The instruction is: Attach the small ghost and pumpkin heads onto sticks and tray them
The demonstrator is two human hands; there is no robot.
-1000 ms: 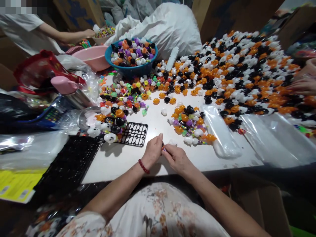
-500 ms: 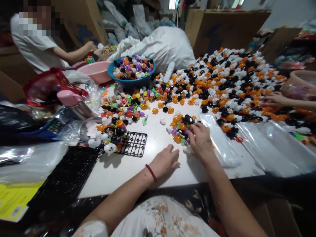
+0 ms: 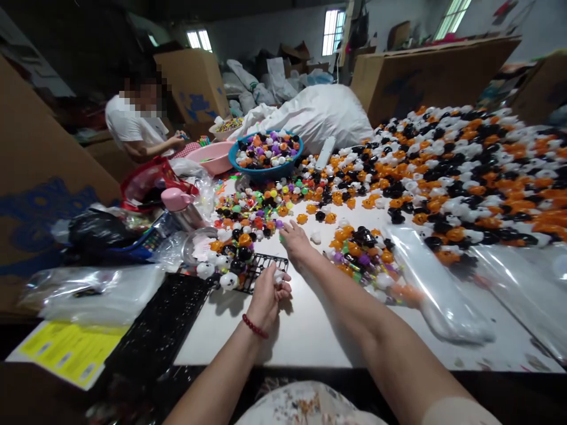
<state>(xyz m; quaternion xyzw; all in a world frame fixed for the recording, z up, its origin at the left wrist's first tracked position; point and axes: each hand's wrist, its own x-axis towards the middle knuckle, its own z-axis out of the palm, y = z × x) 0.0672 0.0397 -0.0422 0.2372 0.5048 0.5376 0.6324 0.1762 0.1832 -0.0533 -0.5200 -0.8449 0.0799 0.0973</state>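
Toy (image 3: 278, 276) in left hand (image 3: 264, 292), axis unclear

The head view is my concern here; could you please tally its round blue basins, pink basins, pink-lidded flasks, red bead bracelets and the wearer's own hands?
Round blue basin: 1
Pink basin: 1
Pink-lidded flask: 1
Red bead bracelet: 1
Wearer's own hands: 2 (left hand, right hand)
Total: 6

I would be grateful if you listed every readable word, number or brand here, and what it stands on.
No text can be read.
Yellow printed sheet: print too small and blurred.
Far-left cardboard box: blue markings, illegible.
Upper-left cardboard box: blue markings, illegible.
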